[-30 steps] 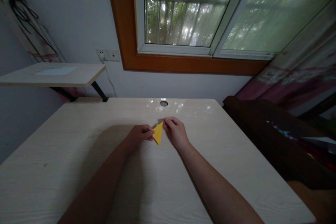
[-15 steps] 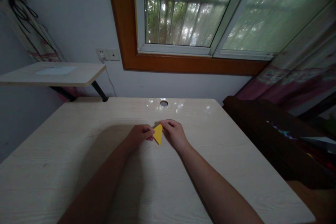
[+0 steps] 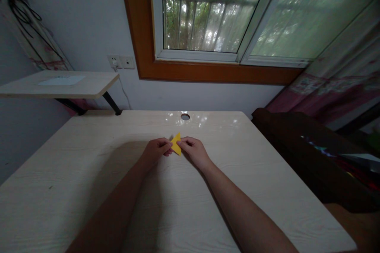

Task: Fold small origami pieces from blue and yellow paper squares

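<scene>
A small yellow piece of folded paper [image 3: 176, 144], roughly triangular, is held between both hands over the middle of the desk [image 3: 184, 205]. My left hand [image 3: 157, 150] pinches its left corner between thumb and fingers. From the other side, my right hand [image 3: 194, 150] grips the right edge, with the thumb lying on the front face. One point of the paper sticks up above the fingers and another points down. The fingertips behind the paper are hidden.
A round cable hole [image 3: 185, 117] sits near the desk's back edge. At the left stands a raised shelf [image 3: 97, 87] on black legs, with a white sheet [image 3: 61, 80] on it. Dark furniture [image 3: 285, 142] borders the desk on the right. A window [image 3: 208, 16] is behind.
The yellow paper has turned, its long edge now nearly upright on the right. My right hand has shifted from its top corner onto that edge. Both hands moved slightly left.
</scene>
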Tool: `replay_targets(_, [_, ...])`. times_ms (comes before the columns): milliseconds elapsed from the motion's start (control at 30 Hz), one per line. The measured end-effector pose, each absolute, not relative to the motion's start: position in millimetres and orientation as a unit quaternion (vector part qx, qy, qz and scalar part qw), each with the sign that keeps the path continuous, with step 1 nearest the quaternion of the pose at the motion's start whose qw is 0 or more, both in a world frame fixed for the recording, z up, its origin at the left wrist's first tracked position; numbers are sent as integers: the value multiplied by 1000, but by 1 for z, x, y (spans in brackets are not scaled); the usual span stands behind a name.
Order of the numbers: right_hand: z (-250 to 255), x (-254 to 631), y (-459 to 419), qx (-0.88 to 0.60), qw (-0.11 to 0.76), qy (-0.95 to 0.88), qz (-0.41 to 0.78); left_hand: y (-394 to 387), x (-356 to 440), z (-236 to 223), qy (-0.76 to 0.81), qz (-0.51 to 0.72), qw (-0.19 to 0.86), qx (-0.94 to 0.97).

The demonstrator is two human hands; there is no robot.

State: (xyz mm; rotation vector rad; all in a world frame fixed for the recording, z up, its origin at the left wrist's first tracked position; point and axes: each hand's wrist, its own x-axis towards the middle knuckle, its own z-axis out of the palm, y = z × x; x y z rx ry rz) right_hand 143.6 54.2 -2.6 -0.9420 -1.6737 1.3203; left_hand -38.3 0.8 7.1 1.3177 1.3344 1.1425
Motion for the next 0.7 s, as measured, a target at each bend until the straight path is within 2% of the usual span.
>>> replay_targets(167, [-1,143,56,-374,440,-617,534,0,-37,8,544,461,457,531])
replay_targets(500, [-1,145,55,-365,430,-629,535,3,-37,4,541,453,456,543])
replay_targets(700, [1,144,49,-345,381,-681,521,2,-37,8,562,472,361,576])
